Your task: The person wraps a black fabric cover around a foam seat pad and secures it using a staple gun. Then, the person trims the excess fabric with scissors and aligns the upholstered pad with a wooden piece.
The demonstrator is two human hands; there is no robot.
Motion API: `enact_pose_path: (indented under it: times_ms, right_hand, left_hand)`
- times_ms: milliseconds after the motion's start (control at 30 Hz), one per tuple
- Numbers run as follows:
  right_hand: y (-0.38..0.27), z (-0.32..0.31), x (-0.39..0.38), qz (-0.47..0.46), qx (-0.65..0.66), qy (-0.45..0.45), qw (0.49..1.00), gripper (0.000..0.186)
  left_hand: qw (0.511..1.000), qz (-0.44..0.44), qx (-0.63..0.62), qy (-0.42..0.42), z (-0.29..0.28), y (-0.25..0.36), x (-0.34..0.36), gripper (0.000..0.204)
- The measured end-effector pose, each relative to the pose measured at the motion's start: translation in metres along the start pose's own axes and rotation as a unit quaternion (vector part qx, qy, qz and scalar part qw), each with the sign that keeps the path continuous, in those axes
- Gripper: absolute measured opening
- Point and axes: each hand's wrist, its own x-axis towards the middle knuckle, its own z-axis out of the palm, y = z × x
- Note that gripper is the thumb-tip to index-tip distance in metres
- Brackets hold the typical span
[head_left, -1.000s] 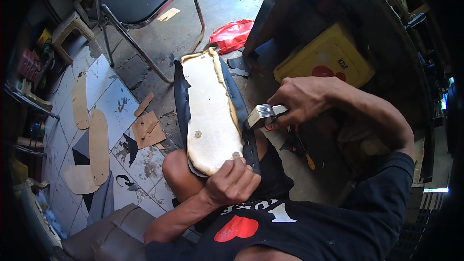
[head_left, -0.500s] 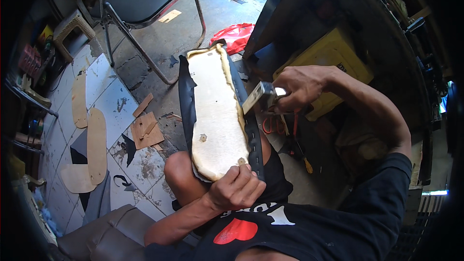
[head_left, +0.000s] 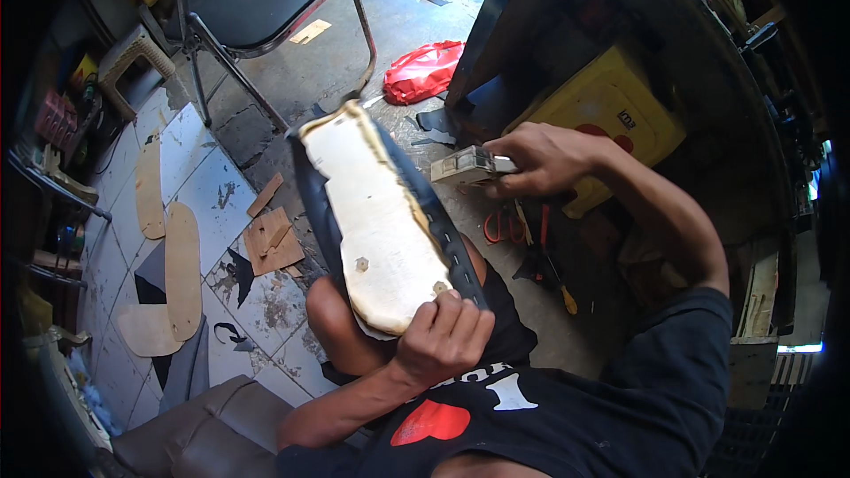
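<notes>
A long pale padded panel (head_left: 381,226) with yellowish foam edges and rounded corners lies slanted over my bent legs, backed by dark covering material (head_left: 314,204); a row of staples shows along its right flap. My left hand (head_left: 443,341) is closed on the panel's near end, at the bottom right. My right hand (head_left: 540,159) grips a metal staple gun (head_left: 460,165), held off the panel's right edge near its upper part, not touching it as far as I can see.
A folding chair (head_left: 257,0) and red plastic bag (head_left: 421,71) are ahead. Wooden cutouts (head_left: 181,274) and scraps cover tiles at left. A yellow container (head_left: 602,97) sits under a dark structure at right, orange-handled tools (head_left: 505,226) below it. A brown cushion (head_left: 212,425) is at lower left.
The panel's far end has swung left and slightly down. The staple gun has moved from the panel's right edge up and away, after coming inward earlier.
</notes>
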Motion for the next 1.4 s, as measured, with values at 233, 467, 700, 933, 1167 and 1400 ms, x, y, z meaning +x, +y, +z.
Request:
enact_pose_path:
  times_ms: [233,467,700,933,1167,1400]
  right_hand:
    - [-0.013,0.065,-0.073,0.021,0.144,0.079,0.986,0.029]
    - [-0.019,0.115,-0.113,0.090,0.218,0.151,0.960,0.028]
    - [-0.029,0.122,-0.124,0.095,0.209,0.149,0.962,0.024]
    - [-0.051,0.133,-0.118,0.100,0.158,0.102,0.977,0.027]
    - [-0.055,0.133,-0.109,0.078,0.074,0.090,0.990,0.029]
    - [-0.057,0.148,-0.093,0.068,-0.053,0.128,0.988,0.031]
  left_hand:
    - [0.976,-0.138,-0.133,-0.099,0.005,-0.005,0.000,0.033]
    - [0.962,-0.147,-0.198,-0.122,0.005,-0.011,0.006,0.035]
    - [0.930,-0.218,-0.295,-0.025,0.010,-0.021,0.019,0.018]
    - [0.920,-0.270,-0.283,-0.020,0.011,-0.027,0.019,0.012]
    - [0.907,-0.275,-0.318,-0.034,0.012,-0.024,0.008,0.015]
    - [0.906,-0.270,-0.323,-0.035,0.010,-0.024,0.007,0.018]
